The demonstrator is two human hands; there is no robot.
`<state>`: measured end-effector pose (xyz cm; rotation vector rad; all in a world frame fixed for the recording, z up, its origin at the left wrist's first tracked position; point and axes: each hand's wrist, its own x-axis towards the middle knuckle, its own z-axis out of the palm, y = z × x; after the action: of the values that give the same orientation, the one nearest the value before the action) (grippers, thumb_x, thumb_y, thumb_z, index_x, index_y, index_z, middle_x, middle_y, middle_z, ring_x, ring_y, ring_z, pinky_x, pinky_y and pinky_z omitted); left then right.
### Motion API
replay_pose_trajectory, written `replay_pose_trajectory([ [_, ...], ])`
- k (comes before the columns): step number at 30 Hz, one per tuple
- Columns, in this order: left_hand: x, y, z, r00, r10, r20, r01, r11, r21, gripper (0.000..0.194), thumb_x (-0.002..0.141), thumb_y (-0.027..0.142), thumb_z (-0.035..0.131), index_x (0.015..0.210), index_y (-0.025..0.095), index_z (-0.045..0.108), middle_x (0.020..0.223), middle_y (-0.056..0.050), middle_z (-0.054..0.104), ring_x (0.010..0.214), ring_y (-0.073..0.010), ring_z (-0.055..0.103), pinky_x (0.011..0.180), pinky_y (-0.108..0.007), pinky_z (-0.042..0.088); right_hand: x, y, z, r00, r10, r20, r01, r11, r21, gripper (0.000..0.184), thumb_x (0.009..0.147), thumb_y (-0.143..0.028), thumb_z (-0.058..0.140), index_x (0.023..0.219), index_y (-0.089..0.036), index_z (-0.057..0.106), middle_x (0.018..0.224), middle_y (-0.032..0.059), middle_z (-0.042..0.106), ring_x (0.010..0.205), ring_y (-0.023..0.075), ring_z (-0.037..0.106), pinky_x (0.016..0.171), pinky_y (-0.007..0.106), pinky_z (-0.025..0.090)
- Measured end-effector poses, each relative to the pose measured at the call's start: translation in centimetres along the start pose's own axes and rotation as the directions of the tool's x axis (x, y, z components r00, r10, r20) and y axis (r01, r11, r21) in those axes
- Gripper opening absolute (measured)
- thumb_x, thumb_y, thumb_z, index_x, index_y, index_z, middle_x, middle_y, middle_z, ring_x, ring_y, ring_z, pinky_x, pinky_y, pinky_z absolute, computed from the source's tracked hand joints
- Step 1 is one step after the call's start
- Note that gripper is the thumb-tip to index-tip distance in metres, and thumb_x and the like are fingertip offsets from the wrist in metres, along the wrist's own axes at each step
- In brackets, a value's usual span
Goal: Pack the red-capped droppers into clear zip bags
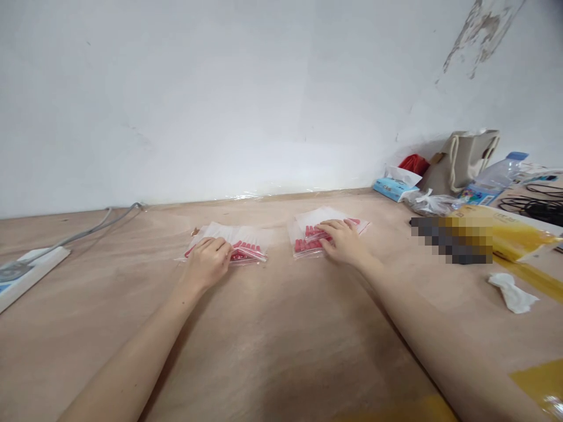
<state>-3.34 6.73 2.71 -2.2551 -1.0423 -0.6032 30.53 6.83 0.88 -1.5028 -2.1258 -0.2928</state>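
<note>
Two small stacks of clear zip bags filled with red pieces lie on a wooden table point(272, 328) near the wall. My left hand point(207, 261) rests on the left stack point(246, 246), its fingers curled down over the near edge of the bags. My right hand point(343, 241) lies on the right stack point(308, 233), with fingers stretched flat and pressing the bags. Both forearms reach forward across the table.
A white power strip point(26, 275) with a grey cable lies at the left edge. At the right stand a tissue pack point(393, 186), a canvas bag point(466, 159), a plastic bottle point(495, 176), black cables point(534, 206), yellow packaging point(514, 231) and a crumpled tissue point(512, 292).
</note>
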Motion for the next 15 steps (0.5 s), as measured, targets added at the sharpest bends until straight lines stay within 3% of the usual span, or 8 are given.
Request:
replay_pose_trajectory([
  [3,0.3,0.1,-0.7,0.999,-0.031,0.045,0.030,0.999,0.012,0.018,0.076,0.019,0.048,0.060,0.017,0.054,0.061,-0.004,0.057,0.061,-0.0196,0.054,0.071,-0.036,0.041,0.1,1.4,0.3,0.992,0.066,0.106,-0.068,0.998,0.013,0.048,0.073,-0.015,0.045,0.120,-0.021,0.051,0.125,0.0069,0.052,0.114,0.0241,0.044,0.099,0.049,0.022],
  [5,0.5,0.8,-1.1,0.994,-0.042,0.101,0.044,0.999,-0.020,0.011,0.071,0.026,0.053,0.069,0.016,0.057,0.073,-0.006,0.060,0.073,-0.0224,0.056,0.079,-0.039,0.040,0.2,1.5,0.8,0.989,0.078,0.128,-0.081,0.997,0.018,0.050,0.073,-0.013,0.044,0.122,-0.024,0.050,0.127,0.0050,0.050,0.116,0.0234,0.044,0.100,0.050,0.022],
  [6,0.6,1.3,-1.1,0.990,-0.033,0.134,0.040,0.998,-0.046,0.018,0.070,0.031,0.055,0.079,0.016,0.059,0.086,-0.008,0.061,0.084,-0.0252,0.056,0.084,-0.041,0.038,0.2,1.4,1.0,0.990,0.081,0.118,-0.083,0.996,0.016,0.048,0.074,-0.013,0.043,0.120,-0.025,0.052,0.126,0.0040,0.051,0.115,0.0228,0.045,0.100,0.050,0.022],
  [8,0.7,2.2,-0.7,0.980,0.018,0.198,0.002,0.995,-0.101,0.039,0.073,0.040,0.054,0.105,0.018,0.056,0.115,-0.010,0.053,0.109,-0.0305,0.046,0.092,-0.045,0.033,0.3,1.0,1.5,0.994,0.084,0.066,-0.084,0.996,0.002,0.039,0.079,-0.015,0.042,0.113,-0.027,0.058,0.121,0.0026,0.055,0.112,0.0216,0.048,0.099,0.047,0.026],
  [10,0.6,2.9,0.1,0.962,0.062,0.265,-0.028,0.991,-0.131,0.044,0.082,0.043,0.046,0.121,0.024,0.047,0.130,-0.008,0.042,0.121,-0.0316,0.034,0.094,-0.047,0.031,0.3,0.6,2.0,0.997,0.072,0.007,-0.071,0.997,-0.022,0.031,0.083,-0.019,0.042,0.104,-0.027,0.064,0.114,0.0019,0.060,0.106,0.0207,0.052,0.096,0.042,0.031],
  [15,0.4,3.0,1.2,0.915,0.005,0.402,0.051,0.991,-0.127,0.032,0.090,0.030,0.033,0.118,0.028,0.048,0.126,-0.008,0.043,0.116,-0.0294,0.037,0.087,-0.046,0.038,0.1,0.2,2.0,0.982,0.112,-0.154,-0.109,0.994,0.023,0.030,0.084,-0.017,0.042,0.101,-0.025,0.065,0.106,0.0021,0.065,0.095,0.0204,0.059,0.080,0.034,0.044],
])
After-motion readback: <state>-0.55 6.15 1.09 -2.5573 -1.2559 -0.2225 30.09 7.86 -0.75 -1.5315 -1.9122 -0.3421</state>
